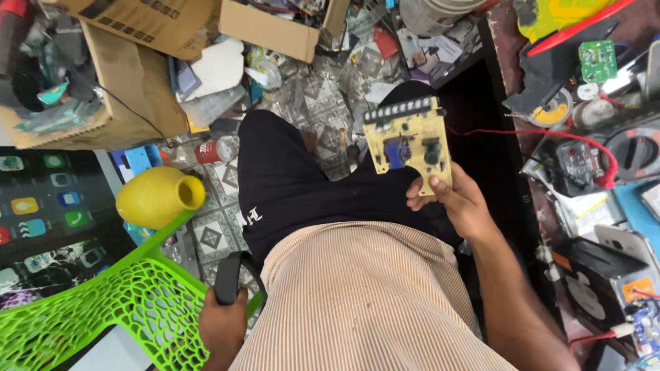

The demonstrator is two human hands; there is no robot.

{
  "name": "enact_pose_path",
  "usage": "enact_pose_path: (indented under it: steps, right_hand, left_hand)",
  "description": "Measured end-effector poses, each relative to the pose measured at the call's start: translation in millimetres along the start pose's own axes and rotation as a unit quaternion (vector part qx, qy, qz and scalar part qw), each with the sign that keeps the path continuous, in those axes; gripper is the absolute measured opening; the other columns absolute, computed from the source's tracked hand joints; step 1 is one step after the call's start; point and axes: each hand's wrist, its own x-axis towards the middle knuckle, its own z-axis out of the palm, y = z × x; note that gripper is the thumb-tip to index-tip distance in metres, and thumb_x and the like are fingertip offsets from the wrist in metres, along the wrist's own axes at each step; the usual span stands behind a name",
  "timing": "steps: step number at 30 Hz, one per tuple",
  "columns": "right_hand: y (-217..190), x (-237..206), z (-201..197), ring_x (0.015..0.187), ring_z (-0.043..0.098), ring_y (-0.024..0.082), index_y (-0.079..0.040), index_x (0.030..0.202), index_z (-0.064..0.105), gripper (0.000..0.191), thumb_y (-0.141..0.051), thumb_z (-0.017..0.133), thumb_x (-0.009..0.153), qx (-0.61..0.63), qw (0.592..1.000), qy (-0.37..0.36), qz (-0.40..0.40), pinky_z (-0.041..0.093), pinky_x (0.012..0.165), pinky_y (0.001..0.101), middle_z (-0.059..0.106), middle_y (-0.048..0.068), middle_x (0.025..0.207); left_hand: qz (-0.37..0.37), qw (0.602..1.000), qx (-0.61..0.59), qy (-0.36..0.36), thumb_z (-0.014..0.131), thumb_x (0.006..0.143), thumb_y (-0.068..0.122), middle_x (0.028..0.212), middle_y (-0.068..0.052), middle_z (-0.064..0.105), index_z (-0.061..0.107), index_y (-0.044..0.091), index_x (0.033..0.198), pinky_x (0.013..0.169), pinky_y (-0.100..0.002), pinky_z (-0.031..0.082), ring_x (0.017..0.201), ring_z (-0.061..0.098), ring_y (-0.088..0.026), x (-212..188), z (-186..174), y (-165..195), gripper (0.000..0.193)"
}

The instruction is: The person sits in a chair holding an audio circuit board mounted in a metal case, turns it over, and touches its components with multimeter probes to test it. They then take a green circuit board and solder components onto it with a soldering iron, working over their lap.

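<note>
My right hand [457, 200] holds a yellow circuit board [407, 141] by its lower corner, above my lap. The board carries a black terminal strip along its top edge and a blue part near the middle. Down at the lower left, my left hand [221, 323] is closed around a black handle-like object [229, 276], next to the edge of a green lattice plastic chair [124, 302]. I wear black trousers and a striped shirt.
A workbench [584, 137] on the right holds a green circuit board [597, 60], a solder reel, red wire and a meter. Cardboard boxes [124, 89] and clutter cover the tiled floor. A yellow vase [158, 197] sits by the chair.
</note>
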Motion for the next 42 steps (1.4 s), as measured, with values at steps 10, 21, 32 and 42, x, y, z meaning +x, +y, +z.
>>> enact_pose_path:
  steps: [10,21,32,42]
  right_hand:
    - [-6.4,11.7,-2.8,0.078,0.071,0.028,0.003,0.132,0.045,0.036,-0.02,0.048,0.105,0.103,0.989,0.068,0.076,0.06,0.068,0.0406,0.069,0.019,0.096]
    - [10.0,-20.2,14.5,0.074,0.072,0.032,-0.002,0.133,0.047,0.041,-0.026,0.052,0.099,0.113,0.987,0.036,0.113,0.061,0.065,0.0441,0.069,0.019,0.092]
    - [4.5,-64.1,43.3,0.082,0.069,0.03,0.0,0.131,0.045,0.037,-0.025,0.053,0.105,0.151,0.988,-0.021,-0.033,0.058,0.071,0.0434,0.067,0.018,0.099]
    - [16.0,-76.7,78.2,0.088,0.068,0.025,0.001,0.135,0.047,0.039,-0.026,0.051,0.108,0.138,0.986,-0.02,-0.09,0.058,0.07,0.0374,0.068,0.017,0.104]
  left_hand:
    - [0.082,0.995,0.041,0.04,0.086,0.063,0.041,0.096,-0.03,0.07,0.064,0.001,0.119,0.078,-0.053,0.055,0.09,0.069,-0.048,36.4,35.8,-48.4,0.072]
    - [0.001,0.998,0.047,0.038,0.08,0.072,0.035,0.107,-0.028,0.072,0.066,0.009,0.125,0.092,-0.057,0.053,0.105,0.067,-0.05,13.9,32.4,24.9,0.061]
    - [0.479,0.834,-0.182,0.205,0.079,0.086,0.029,0.126,-0.024,0.059,0.05,0.001,0.141,0.103,-0.054,0.044,0.118,0.056,-0.044,-30.6,14.7,64.4,0.068]
    - [0.475,0.512,-0.556,-0.452,0.043,0.109,0.053,0.133,-0.017,0.062,0.043,0.001,0.151,0.101,-0.039,0.048,0.117,0.064,-0.028,-49.3,17.6,192.1,0.067]
